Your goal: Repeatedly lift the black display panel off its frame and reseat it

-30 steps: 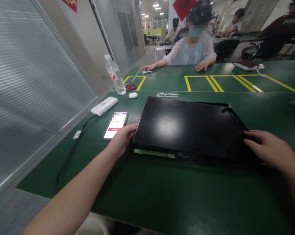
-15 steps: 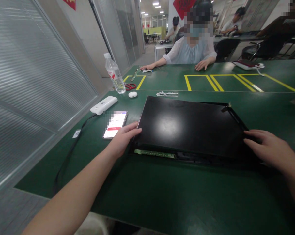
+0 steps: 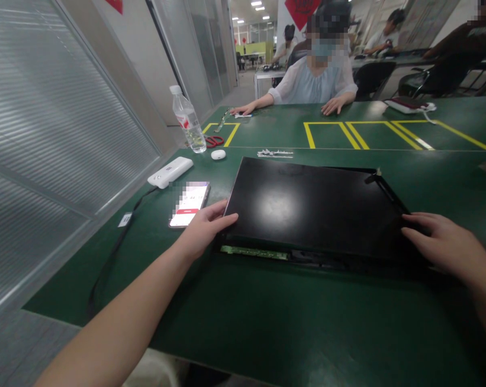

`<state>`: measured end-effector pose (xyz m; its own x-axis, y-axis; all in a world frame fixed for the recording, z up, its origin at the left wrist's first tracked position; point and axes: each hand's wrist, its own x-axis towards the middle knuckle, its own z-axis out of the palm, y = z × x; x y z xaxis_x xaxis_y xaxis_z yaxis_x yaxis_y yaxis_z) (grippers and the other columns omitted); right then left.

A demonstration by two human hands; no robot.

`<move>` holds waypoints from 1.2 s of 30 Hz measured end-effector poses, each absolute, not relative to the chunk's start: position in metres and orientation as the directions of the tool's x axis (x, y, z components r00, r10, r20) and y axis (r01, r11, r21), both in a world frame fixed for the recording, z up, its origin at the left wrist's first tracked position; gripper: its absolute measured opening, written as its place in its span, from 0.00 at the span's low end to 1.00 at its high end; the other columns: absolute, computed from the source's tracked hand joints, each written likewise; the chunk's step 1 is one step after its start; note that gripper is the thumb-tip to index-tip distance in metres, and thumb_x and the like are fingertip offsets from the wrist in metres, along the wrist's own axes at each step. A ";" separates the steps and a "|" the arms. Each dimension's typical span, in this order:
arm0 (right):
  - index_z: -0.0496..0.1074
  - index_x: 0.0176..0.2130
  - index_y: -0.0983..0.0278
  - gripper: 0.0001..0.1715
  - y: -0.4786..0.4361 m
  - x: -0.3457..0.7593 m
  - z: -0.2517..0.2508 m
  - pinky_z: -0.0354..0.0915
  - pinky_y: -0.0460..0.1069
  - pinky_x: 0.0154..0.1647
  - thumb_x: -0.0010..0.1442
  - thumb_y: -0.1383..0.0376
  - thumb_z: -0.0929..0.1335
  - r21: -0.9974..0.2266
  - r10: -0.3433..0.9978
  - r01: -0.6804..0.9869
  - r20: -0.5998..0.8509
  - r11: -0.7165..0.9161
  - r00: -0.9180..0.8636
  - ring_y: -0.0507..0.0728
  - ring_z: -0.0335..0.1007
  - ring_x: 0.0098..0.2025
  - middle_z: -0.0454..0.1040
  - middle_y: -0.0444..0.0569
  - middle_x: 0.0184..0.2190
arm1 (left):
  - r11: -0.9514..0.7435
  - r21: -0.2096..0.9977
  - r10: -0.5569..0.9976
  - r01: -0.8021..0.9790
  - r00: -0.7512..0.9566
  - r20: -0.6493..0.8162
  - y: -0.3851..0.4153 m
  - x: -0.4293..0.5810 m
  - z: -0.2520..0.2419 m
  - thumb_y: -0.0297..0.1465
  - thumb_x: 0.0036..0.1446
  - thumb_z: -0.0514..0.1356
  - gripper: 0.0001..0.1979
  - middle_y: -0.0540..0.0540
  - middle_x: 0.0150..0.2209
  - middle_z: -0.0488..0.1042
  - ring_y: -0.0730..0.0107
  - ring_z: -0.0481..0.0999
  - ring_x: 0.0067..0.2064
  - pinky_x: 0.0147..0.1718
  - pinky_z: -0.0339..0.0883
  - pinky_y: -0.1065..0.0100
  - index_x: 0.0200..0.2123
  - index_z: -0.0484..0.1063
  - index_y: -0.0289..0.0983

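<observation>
A glossy black display panel (image 3: pixel 323 209) lies slightly askew over a black frame (image 3: pixel 392 193) on the green table. My left hand (image 3: pixel 205 228) grips the panel's left edge, its thumb on top and the fingers partly hidden at the side. At the opposite edge my right hand (image 3: pixel 438 236) is closed round the panel's right side, fingertips on the rim. Along the near side a strip of green circuit board (image 3: pixel 254 252) shows below the panel. The frame's far right corner sticks out past the panel.
Left of the panel are a phone (image 3: pixel 190 204), a white power bank (image 3: pixel 170 172) with a black strap, a white earbud case (image 3: pixel 218 155), a water bottle (image 3: pixel 190 121) and red scissors (image 3: pixel 214 141). Beyond the panel lie thin metallic strips (image 3: pixel 275 153). A person (image 3: pixel 313 80) sits opposite.
My left thumb has slid slightly farther onto the panel's top. The panel and my right hand stay almost where they were.
</observation>
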<state>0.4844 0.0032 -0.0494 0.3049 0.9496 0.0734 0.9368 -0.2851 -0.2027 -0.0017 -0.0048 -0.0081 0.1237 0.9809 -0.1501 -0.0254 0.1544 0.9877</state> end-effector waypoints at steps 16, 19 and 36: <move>0.79 0.43 0.62 0.29 0.003 0.489 -0.053 0.73 0.66 0.54 0.52 0.50 0.61 -0.196 0.958 0.951 0.112 -0.238 0.262 0.71 0.75 0.53 0.77 0.61 0.54 | 0.079 0.995 0.997 0.055 -0.013 -0.078 -0.006 0.004 0.003 0.36 0.40 0.79 0.24 0.41 0.65 0.73 0.41 0.67 0.68 0.65 0.63 0.53 0.44 0.85 0.42; 0.79 0.44 0.62 0.30 0.003 0.487 -0.051 0.72 0.65 0.54 0.52 0.50 0.62 -0.219 0.958 0.944 0.093 -0.246 0.271 0.70 0.75 0.53 0.77 0.60 0.54 | 0.086 0.996 0.995 0.005 0.048 -0.086 -0.007 0.004 0.002 0.37 0.42 0.79 0.27 0.40 0.64 0.74 0.40 0.68 0.67 0.65 0.64 0.50 0.48 0.84 0.41; 0.76 0.54 0.61 0.37 0.001 0.481 -0.043 0.73 0.61 0.48 0.47 0.51 0.68 -0.576 0.847 0.698 0.017 -0.426 0.531 0.67 0.78 0.45 0.81 0.57 0.48 | -0.188 0.979 0.966 -0.076 0.166 0.198 -0.009 -0.002 -0.010 0.33 0.56 0.72 0.26 0.46 0.71 0.66 0.46 0.61 0.72 0.69 0.57 0.54 0.60 0.78 0.46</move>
